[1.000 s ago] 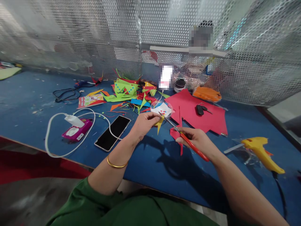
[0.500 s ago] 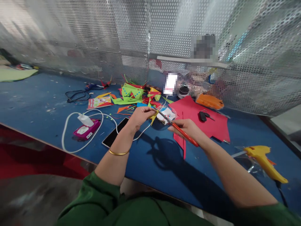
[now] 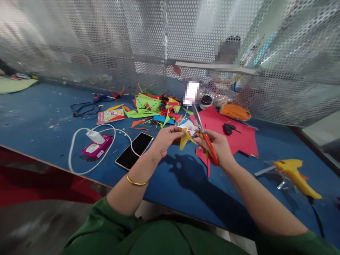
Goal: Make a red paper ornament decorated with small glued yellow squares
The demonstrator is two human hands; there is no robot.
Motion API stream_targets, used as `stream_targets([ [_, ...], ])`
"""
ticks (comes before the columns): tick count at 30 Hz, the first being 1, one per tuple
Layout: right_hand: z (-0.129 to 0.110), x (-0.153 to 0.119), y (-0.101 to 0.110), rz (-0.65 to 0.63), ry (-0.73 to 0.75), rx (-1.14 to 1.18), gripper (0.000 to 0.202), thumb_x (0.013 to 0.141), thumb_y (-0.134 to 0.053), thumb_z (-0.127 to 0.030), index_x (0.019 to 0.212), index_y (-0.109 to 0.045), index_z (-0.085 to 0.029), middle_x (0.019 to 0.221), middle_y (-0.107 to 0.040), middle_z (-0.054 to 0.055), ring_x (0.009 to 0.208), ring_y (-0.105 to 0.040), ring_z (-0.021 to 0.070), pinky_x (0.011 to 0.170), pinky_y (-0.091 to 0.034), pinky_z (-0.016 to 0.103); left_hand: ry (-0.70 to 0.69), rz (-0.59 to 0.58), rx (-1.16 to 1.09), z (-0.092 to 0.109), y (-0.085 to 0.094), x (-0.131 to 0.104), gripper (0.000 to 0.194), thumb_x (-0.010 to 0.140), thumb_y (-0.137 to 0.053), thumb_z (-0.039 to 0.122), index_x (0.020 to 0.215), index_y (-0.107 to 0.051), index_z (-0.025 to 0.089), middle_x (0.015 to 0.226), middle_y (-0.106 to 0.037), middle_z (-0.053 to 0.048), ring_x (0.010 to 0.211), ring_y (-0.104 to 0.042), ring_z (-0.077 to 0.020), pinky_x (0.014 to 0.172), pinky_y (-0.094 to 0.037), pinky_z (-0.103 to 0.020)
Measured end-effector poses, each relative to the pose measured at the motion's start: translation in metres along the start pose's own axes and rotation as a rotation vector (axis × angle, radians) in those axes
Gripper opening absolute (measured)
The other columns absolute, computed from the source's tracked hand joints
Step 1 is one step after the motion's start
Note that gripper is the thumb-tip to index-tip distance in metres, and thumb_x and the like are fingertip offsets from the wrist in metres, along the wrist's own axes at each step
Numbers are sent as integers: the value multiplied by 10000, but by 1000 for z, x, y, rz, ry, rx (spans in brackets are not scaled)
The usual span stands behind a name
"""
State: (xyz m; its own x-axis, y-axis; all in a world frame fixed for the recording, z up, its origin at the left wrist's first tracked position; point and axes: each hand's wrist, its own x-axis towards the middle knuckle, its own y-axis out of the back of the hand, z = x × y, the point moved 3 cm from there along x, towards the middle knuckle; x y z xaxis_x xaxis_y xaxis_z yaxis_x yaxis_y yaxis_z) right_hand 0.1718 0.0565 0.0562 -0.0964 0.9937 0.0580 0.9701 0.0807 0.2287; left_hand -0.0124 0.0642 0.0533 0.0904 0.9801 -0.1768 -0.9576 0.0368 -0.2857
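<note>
Blue table (image 3: 47, 131) below, left grip (image 3: 164, 141) pinches paper (image 3: 183, 141), right grip (image 3: 220, 146) scissors (image 3: 211, 150).

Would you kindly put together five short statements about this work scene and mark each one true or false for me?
1. The left hand holds yellow paper. True.
2. The glue gun is blue. False: it is yellow, with a dark cord.
3. The right hand holds red-handled scissors. True.
4. The red sheet lies on top of the black key fob. False: the fob lies on the sheet.
5. A gold bracelet circles the left forearm. True.
</note>
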Motion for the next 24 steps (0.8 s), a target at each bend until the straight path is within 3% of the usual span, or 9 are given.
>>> stream_targets([
  [4,6,-24,15,47,-83,162,663,545,-904,-505,1085,-724,-166,615,-644,-21,457,-537,112,418,-398,249,121,-39,-113,-16,-21,-12,135,675,-804,147,763,-702,150,803,-716,-25,694,-655,-120,624,-526,-240],
  [8,15,-38,20,115,-89,199,640,474,-950,-419,1024,-721,-188,695,-676,-19,533,-590,129,504,-486,280,218,-8,-189,-28,-30,-15,185,637,-821,102,765,-698,155,748,-672,-2,630,-608,-99,554,-497,-226],
  [11,21,-43,18,158,-91,220,615,484,-944,-424,1005,-701,-202,712,-688,-18,564,-602,138,555,-522,303,225,15,-190,-34,-34,-15,159,670,-804,107,782,-700,149,739,-672,-7,614,-602,-100,542,-484,-232],
  [17,26,-42,17,186,-144,301,593,480,-939,-359,993,-680,-209,673,-654,-56,483,-519,90,477,-468,262,192,51,-172,-42,-39,-17,98,737,-759,107,775,-678,149,758,-703,-15,643,-642,-112,570,-492,-237],
  [24,30,-45,14,121,-205,275,595,547,-873,-330,1078,-638,-197,696,-655,-47,509,-542,99,496,-476,270,180,43,-191,-50,-47,-21,96,765,-737,96,759,-652,141,758,-684,0,639,-641,-96,610,-538,-235],
])
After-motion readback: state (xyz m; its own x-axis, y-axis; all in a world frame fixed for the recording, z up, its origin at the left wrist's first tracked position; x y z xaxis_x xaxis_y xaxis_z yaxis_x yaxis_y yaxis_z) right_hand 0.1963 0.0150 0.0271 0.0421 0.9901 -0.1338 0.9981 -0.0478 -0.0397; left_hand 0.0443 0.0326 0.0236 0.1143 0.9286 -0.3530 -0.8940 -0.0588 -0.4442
